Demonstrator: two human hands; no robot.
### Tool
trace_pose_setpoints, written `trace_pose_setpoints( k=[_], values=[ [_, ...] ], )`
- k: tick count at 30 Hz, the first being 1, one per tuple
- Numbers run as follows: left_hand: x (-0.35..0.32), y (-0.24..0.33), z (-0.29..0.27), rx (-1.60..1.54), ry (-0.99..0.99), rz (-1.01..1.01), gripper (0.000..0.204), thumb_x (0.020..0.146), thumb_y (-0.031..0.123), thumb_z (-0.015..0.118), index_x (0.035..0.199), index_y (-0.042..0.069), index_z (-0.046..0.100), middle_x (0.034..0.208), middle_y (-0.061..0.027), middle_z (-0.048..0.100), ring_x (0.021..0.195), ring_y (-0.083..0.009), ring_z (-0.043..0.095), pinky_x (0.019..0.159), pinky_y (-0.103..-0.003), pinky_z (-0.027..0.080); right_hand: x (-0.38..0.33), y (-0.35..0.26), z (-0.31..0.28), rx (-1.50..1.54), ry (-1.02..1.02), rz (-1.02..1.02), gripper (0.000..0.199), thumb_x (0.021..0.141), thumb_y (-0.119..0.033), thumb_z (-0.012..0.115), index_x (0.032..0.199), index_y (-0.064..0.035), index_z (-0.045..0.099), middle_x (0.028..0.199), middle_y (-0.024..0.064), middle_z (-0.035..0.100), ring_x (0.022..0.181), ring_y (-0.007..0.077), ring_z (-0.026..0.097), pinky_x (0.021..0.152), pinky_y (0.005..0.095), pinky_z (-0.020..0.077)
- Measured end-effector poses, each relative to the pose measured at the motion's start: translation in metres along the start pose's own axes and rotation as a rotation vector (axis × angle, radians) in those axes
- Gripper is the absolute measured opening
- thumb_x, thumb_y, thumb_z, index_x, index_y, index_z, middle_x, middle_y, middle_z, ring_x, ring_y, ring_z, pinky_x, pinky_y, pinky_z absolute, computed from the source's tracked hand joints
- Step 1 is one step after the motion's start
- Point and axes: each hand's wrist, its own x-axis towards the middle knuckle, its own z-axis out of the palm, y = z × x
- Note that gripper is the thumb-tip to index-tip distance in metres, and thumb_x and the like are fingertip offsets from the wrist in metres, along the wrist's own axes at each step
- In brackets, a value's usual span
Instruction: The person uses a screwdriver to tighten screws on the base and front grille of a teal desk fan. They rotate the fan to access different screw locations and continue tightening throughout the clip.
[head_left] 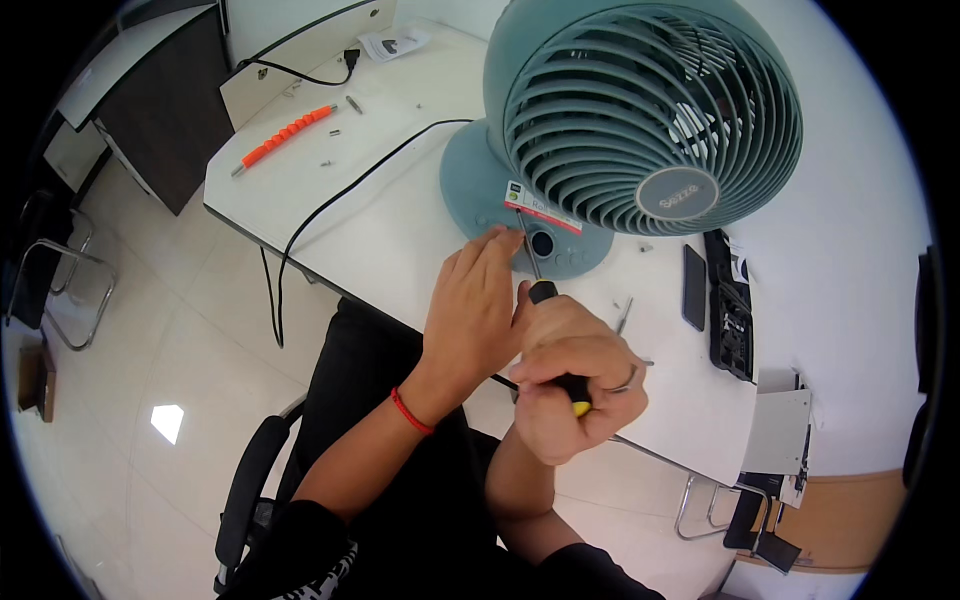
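A green desk fan [640, 120] stands on the white table, its round grille tilted over its base [465, 180]. My right hand [585, 375] is closed around the black and yellow handle of a screwdriver [542, 291]. The metal shaft runs up and away from me to the fan base, its end by a white, red and black label [545, 208]. Beside the shaft, my left hand [475, 300] reaches forward with fingers stretched out, fingertips at the base's front near a round dark knob [542, 244]. What lies under those fingertips is hidden.
An orange flexible shaft [288, 138] and small metal bits lie at the table's left. A black cable [350, 185] hangs over the front edge. On the right are a phone [693, 287], a black tool case [732, 320] and a thin metal tool [625, 315].
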Motion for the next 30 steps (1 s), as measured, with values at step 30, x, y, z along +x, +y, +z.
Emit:
trace_pose_setpoints(
  k=[30],
  values=[
    [-0.001,0.0004,-0.001,-0.06,-0.017,-0.037,0.059,0.092,0.009,0.066,0.148,-0.005,0.051,0.141,-0.0184,0.065,0.137,-0.0358,0.058,0.11,-0.046,0.045,-0.001,-0.0041,0.008,-0.133,-0.107,0.003,0.025,0.053,0.008,0.053,0.073,0.002,0.065,0.064,0.0078,0.057,0.054,0.0217,0.052,0.056,0.0327,0.0407]
  ],
)
